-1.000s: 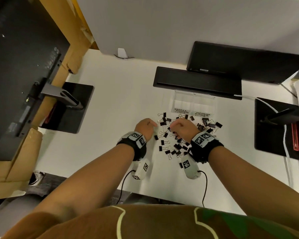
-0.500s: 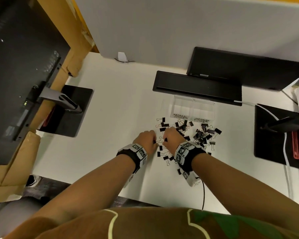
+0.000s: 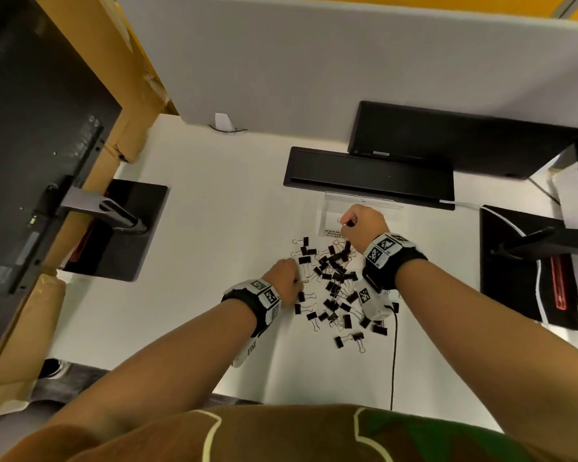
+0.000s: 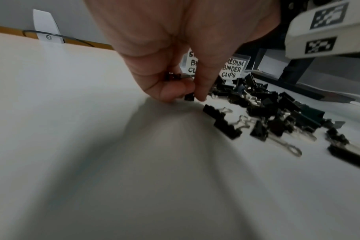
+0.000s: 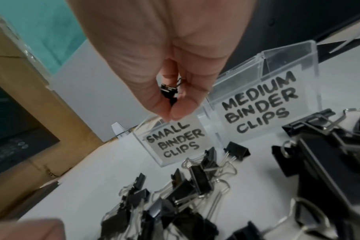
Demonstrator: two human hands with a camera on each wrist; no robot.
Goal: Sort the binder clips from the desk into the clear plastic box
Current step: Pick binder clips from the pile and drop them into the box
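A heap of black binder clips [image 3: 334,285] [image 5: 187,183] lies on the white desk [image 3: 214,248]. Behind it stands the clear plastic box [image 3: 394,208] [image 5: 265,91] with two compartments labelled small and medium binder clips. My right hand [image 3: 351,223] [image 5: 170,104] hovers over the small compartment and pinches small black clips [image 5: 167,92]. My left hand [image 3: 289,275] [image 4: 183,95] is down at the heap's left edge. It pinches a small black clip [image 4: 189,97] against the desk and holds another clip [image 4: 173,76] in its curled fingers.
A black keyboard [image 3: 367,175] lies right behind the box, a monitor [image 3: 447,138] behind that. Black monitor bases stand at the left [image 3: 114,228] and right [image 3: 528,265]. A cardboard box [image 3: 121,128] borders the left side. A black cable [image 3: 393,355] runs to the desk's near edge.
My right hand has risen from the heap and moved back over the small compartment of the box, carrying clips. My left hand stayed low at the heap's left edge.
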